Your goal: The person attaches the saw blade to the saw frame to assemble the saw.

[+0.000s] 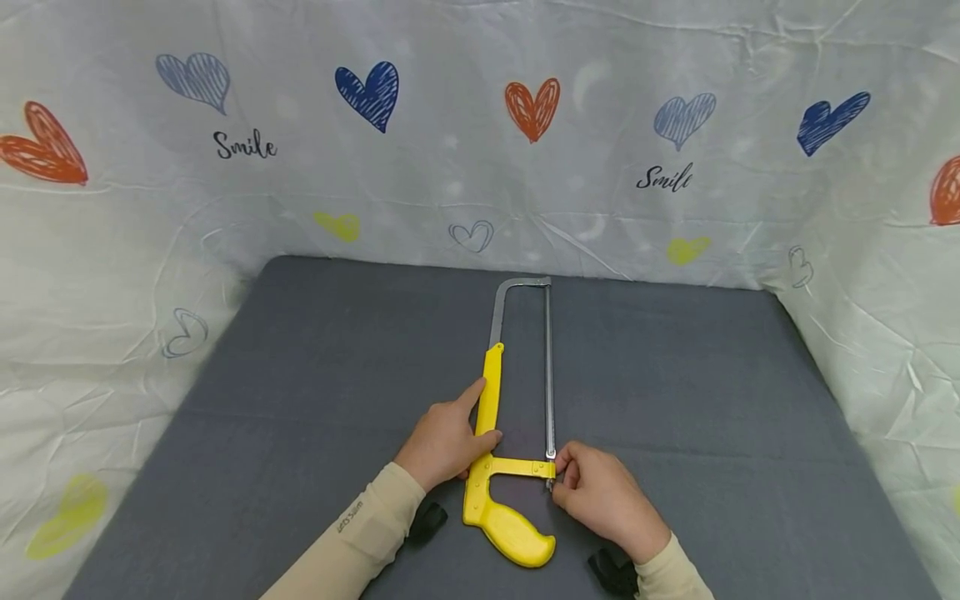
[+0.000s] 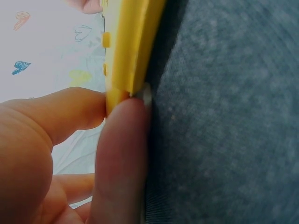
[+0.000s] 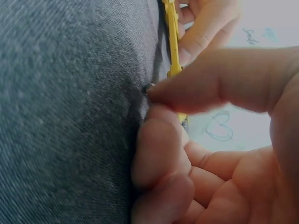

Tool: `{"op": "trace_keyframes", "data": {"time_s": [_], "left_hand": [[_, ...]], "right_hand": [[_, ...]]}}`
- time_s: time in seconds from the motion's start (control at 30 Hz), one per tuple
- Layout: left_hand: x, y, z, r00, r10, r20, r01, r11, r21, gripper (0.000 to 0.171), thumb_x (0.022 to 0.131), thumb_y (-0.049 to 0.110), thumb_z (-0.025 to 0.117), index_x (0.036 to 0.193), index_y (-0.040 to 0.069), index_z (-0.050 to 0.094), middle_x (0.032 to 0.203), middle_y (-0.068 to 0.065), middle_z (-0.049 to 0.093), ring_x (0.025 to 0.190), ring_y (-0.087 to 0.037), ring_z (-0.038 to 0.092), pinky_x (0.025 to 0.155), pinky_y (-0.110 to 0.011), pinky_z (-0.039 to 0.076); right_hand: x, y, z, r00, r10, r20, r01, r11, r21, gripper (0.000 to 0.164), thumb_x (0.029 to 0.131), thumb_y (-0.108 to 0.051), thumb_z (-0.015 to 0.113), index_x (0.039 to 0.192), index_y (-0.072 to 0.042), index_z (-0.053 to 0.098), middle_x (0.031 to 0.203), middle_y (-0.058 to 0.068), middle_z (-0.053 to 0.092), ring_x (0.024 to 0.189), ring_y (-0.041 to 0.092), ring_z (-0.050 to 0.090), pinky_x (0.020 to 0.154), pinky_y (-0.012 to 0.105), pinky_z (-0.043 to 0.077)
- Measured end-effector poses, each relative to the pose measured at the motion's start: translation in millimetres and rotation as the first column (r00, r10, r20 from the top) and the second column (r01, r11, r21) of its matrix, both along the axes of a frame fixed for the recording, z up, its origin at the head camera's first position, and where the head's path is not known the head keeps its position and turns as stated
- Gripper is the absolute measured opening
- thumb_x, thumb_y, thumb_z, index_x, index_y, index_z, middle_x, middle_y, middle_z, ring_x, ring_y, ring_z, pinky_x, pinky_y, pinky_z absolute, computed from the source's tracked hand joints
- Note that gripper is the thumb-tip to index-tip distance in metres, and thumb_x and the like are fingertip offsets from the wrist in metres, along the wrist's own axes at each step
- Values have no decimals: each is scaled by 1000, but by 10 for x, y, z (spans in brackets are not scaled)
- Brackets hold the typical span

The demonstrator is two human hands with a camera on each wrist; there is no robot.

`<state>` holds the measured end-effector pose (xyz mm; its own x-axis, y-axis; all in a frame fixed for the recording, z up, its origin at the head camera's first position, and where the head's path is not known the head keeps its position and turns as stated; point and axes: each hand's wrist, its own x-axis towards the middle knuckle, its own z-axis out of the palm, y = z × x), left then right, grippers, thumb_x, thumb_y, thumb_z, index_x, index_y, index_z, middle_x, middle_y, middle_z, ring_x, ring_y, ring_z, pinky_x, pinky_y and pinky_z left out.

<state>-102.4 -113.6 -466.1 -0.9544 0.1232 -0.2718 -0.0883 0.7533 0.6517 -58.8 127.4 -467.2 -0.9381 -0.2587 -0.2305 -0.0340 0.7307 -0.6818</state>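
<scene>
Hacksaw [image 1: 490, 400], landmark. Left of it: broad stretch of grey tabletop [image 1: 322, 358], passable alongside the far half; nearer the handle [image 1: 517, 537], the left hand [image 1: 442, 437] and its sleeve [image 1: 375, 508] bar the way. Right of it: broad open passage, interrupted beside the crossbar [image 1: 521, 467] by the right hand [image 1: 603, 492]. Within its frame: one long narrow gap, bounded by blade [image 1: 549, 375] and crossbar. Just beyond its far end: white cloth [image 1: 420, 167], hanging.

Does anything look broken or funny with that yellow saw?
Nothing stands out. What shows of the yellow saw looks whole, and its silver strip runs straight. The white cloth behind is wrinkled, but nothing looks spilled or broken.
</scene>
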Motion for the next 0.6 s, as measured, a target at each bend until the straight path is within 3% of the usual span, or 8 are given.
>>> {"op": "trace_keyframes", "data": {"time_s": [0.17,0.37,0.6], "left_hand": [[-12,7,-2,1000,-7,-5,7,1000,0,90,97,33,82,171,16,34,66,-5,60,43,-18,58,47,-30,51],[1,2,-2,1000,-2,-3,2,1000,2,90,97,32,83,171,15,34,68,-5,60,43,-19,58,48,-30,52],[2,5,-1,1000,2,4,-2,1000,-3,90,97,33,83,171,16,34,69,-5,60,44,-19,59,48,-30,52]], "right_hand": [[-8,10,23,999,1,39,-1,1000,-4,26,80,-15,85,98,-15,67,72,-3,58,56,14,51,52,26,39],[3,-67,13,998,-46,44,44,998,39,34,86,-39,89,95,-15,66,69,-4,57,52,15,48,49,27,38],[5,-93,-1,998,-52,24,51,997,53,25,88,-31,86,91,-16,66,65,-4,55,51,14,48,48,27,36]]}}
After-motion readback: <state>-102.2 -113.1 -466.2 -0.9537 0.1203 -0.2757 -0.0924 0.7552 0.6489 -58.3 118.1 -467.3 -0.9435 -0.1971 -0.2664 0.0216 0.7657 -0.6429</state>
